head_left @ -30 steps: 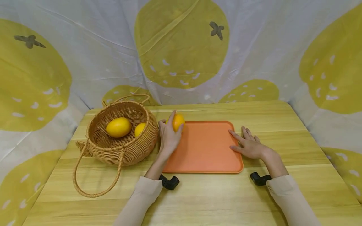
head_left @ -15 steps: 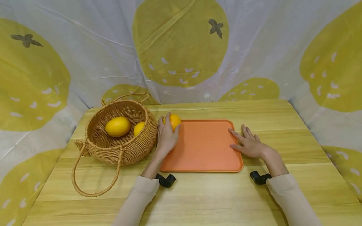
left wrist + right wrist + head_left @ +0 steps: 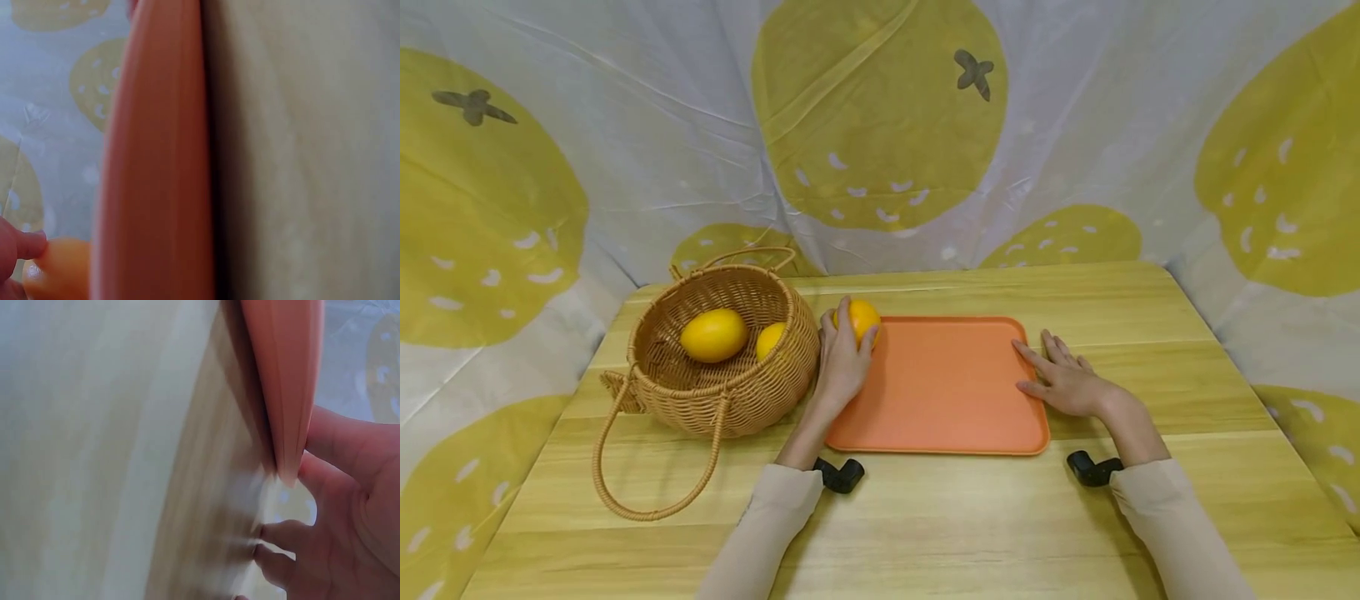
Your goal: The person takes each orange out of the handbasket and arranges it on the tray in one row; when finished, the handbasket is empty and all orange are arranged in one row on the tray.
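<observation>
Near edge of the tabletop (image 3: 925,533): pale wood-grain laminate, with two cream sleeves (image 3: 1165,517) entering from below.

Right hand (image 3: 1067,385): fingers straight and spread, palm down, resting flat. The thumb and forefinger lie on the right edge of the tray (image 3: 947,392); the remaining fingers lie on the tabletop just beside it. The right wrist view shows the thumb against the tray's rim. The hand holds nothing.

Tray: flat, rectangular, smooth orange plastic with rounded corners and a low raised rim, at the centre of the tabletop.

Left hand (image 3: 841,362): fingers curled round an orange fruit (image 3: 861,319), gripping it at the tray's far left corner. The fruit is round with a smooth, glossy skin.

Basket (image 3: 730,392): round, woven tan wicker with looped handles, towards the left edge of the tabletop, touching the left hand's back. It contains two smooth yellow fruits (image 3: 714,335).

Far side: a draped white cloth (image 3: 1075,125) printed with large yellow fruit shapes.
</observation>
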`<control>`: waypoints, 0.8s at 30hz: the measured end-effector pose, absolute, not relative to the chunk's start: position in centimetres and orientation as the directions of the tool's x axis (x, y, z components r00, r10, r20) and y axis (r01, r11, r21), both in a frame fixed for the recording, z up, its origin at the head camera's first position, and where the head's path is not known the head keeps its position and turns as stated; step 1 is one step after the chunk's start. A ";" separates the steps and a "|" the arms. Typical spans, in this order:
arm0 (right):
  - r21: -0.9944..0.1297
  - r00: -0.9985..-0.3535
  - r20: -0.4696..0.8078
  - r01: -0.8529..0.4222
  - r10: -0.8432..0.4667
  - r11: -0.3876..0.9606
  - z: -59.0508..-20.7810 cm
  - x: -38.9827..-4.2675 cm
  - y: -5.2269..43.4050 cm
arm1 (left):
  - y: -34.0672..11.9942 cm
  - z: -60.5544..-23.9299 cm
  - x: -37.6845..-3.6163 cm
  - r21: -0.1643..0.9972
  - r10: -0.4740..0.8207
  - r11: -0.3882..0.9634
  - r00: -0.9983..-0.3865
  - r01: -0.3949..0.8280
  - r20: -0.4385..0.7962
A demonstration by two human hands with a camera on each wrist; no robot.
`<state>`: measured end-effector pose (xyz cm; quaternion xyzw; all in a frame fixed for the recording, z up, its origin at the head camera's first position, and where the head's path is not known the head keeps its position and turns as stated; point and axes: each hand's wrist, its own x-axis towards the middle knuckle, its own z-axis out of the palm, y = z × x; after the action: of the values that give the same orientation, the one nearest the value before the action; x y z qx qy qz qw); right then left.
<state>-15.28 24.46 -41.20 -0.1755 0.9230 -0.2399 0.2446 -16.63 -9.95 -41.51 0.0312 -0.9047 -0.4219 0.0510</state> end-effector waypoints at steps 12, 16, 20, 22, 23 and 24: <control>-0.555 -0.814 -0.343 -0.226 -0.468 0.800 -41.3 -15.5 25.4 | -9.8 -41.8 -16.8 0.764 -0.110 0.644 -0.992 -0.024 0.062; -0.564 -0.812 -0.342 -0.225 -0.473 0.795 -41.3 -15.6 25.4 | -9.7 -41.9 -16.7 0.768 -0.085 0.641 -0.995 -0.010 0.058; -0.566 -0.812 -0.344 -0.222 -0.472 0.794 -41.3 -15.6 25.4 | -9.8 -41.9 -16.7 0.759 -0.061 0.651 -0.996 0.006 0.061; -0.567 -0.813 -0.343 -0.221 -0.471 0.793 -41.3 -15.6 25.5 | -9.8 -41.9 -16.7 0.758 -0.060 0.653 -0.997 0.003 0.056; -0.568 -0.813 -0.342 -0.221 -0.472 0.792 -41.3 -15.6 25.5 | -9.8 -41.9 -16.7 0.758 -0.063 0.652 -0.997 -0.002 0.051; -0.568 -0.813 -0.342 -0.221 -0.472 0.793 -41.3 -15.6 25.5 | -9.8 -41.9 -16.8 0.760 -0.066 0.650 -0.997 -0.008 0.046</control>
<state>-15.57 25.45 -41.30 -0.1890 0.9156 -0.2607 0.2407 -16.78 -9.78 -41.93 0.0206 -0.9076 -0.4179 0.0347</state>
